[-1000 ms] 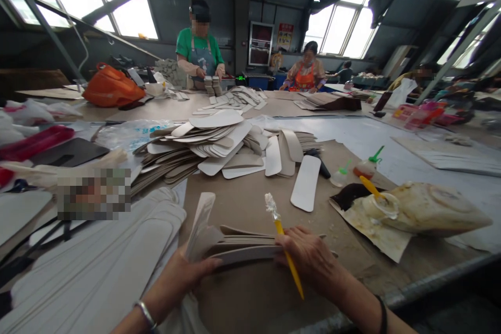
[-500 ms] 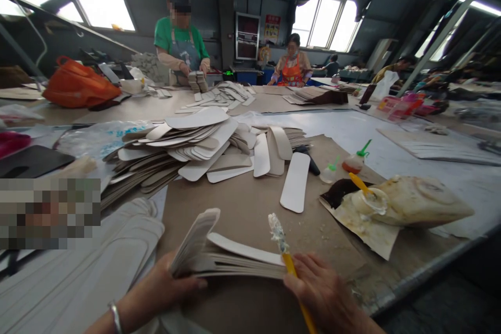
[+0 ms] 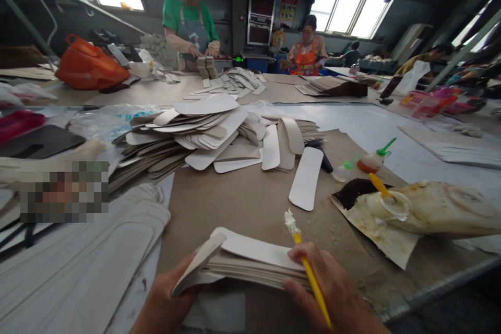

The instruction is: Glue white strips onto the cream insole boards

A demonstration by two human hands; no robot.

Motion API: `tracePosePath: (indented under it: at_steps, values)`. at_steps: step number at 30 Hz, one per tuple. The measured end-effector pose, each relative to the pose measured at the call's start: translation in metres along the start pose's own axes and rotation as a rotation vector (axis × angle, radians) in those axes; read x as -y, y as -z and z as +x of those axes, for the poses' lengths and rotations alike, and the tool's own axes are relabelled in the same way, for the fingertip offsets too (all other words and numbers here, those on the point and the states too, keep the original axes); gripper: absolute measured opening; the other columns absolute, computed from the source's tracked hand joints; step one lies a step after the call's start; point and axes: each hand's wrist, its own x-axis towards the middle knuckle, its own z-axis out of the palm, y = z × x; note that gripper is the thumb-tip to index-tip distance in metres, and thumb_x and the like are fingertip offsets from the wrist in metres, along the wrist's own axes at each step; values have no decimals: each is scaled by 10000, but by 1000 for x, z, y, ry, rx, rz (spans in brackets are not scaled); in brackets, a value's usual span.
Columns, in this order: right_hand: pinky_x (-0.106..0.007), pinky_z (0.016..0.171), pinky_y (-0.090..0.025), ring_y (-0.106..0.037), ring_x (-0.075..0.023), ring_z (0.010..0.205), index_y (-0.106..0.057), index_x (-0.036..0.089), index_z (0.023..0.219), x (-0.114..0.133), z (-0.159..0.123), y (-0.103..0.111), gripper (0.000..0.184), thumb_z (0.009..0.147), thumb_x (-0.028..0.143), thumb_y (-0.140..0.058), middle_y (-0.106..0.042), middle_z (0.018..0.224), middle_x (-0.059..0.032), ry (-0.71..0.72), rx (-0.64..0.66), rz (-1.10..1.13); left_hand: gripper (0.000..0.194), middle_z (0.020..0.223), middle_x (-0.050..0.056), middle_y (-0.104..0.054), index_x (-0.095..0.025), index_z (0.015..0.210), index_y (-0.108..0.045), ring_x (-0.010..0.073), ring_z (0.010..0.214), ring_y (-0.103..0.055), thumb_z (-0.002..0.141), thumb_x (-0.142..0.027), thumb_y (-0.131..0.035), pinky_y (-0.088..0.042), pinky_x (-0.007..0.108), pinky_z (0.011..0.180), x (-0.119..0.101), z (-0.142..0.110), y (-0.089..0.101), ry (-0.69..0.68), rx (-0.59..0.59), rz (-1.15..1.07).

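My left hand is closed around the left end of a stack of white and grey-brown board strips, several of them bent upward at that end. My right hand pinches the right end of the same stack. A yellow-handled brush is also held in this hand, its bristles clotted with white paste, pointing away from me. Beyond my hands, one loose white strip lies on the brown board sheet. A large heap of similar strips is piled behind it.
Long white strips lie fanned at left. On the right rests a cut-open plastic jug with another yellow handle in its mouth, near two green-tipped bottles. Two co-workers stand across the table, one in a green shirt.
Both hands have shifted the stack around and its strips now sit closer together, with the left end folded over. The brush has stayed in my right hand. The camera view has swung about.
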Motion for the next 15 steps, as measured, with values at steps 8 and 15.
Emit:
tracePosePath:
  at_steps: [8,15]
  values:
    - [-288,680,-464,-604,-183,760,-408,238,909,17,51,11,263,742,272,-608,-597,845,-2,-182,372,244,237,954,8,-716,-274,892,-717,228,867,-667,673,-285,-630,-497,240,845,-25,1,4,40,16,-49]
    - [-289,719,-482,-613,-178,812,-409,242,964,-8,48,12,267,767,273,-586,-607,916,-20,-112,355,224,236,934,7,-722,-268,914,-709,191,857,-670,705,-249,-601,-485,204,837,-12,-3,3,-72,-21,-66]
